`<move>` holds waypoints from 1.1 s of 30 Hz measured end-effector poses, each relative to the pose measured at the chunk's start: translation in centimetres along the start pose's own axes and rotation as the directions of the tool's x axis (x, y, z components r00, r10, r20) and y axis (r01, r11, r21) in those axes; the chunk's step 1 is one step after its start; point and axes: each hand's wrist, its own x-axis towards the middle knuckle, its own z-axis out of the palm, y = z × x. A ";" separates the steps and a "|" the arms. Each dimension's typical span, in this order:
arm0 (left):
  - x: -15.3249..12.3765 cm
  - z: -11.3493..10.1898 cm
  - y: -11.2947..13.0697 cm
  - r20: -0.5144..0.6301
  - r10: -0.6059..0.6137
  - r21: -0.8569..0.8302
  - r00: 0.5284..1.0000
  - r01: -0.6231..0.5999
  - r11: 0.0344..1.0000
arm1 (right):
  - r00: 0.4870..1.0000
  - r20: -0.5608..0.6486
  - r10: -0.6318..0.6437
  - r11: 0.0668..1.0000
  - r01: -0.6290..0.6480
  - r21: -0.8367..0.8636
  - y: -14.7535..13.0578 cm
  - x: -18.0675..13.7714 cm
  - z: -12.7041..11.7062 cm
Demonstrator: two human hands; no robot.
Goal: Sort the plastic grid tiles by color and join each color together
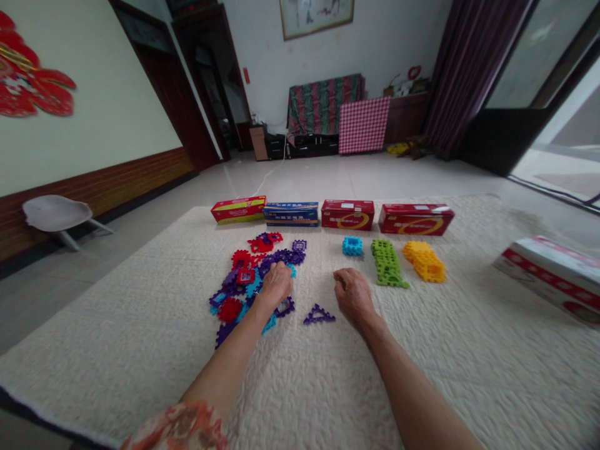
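The left hand (276,281) lies palm down on the near edge of a loose heap of plastic pieces (253,275). They are flat, toothed tiles in purple, red and turquoise, some square, some round like cogs. Its fingers are bent down into the heap, and I cannot tell whether they grip a tile. The right hand (352,294) rests apart on the cream quilted rug (422,375), its fingers curled in with nothing showing in them. Between the two hands, a little nearer the person, lies a single purple triangle (319,314) — an open frame with notched edges.

Beyond the right hand are three sorted stacks: a small blue one (352,245), a long green one (388,264) and a yellow one (424,260). Behind them stands a row of four cardboard boxes (347,214) — three red, one blue.
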 end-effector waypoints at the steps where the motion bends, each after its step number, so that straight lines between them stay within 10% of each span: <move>1: 0.0 0.2 0.4 -0.010 -0.003 -0.030 1.000 0.003 1.000 | 1.000 -0.016 0.010 1.000 -0.009 0.026 0.1 0.0 0.1; 7: 0.2 0.2 3.9 -0.153 0.080 -0.366 0.985 -0.132 0.921 | 0.987 -0.129 0.094 0.981 -0.071 0.179 0.4 0.1 0.4; 18: 2.1 -0.5 5.6 -0.062 -0.096 -0.510 0.993 0.051 0.858 | 0.992 -0.112 0.065 0.975 -0.039 0.217 -0.1 0.2 0.3; 33: -2.0 -3.2 -1.8 -0.036 -0.258 0.083 0.966 0.260 0.962 | 0.977 0.129 -0.169 0.984 0.174 -0.024 -1.1 -0.4 0.7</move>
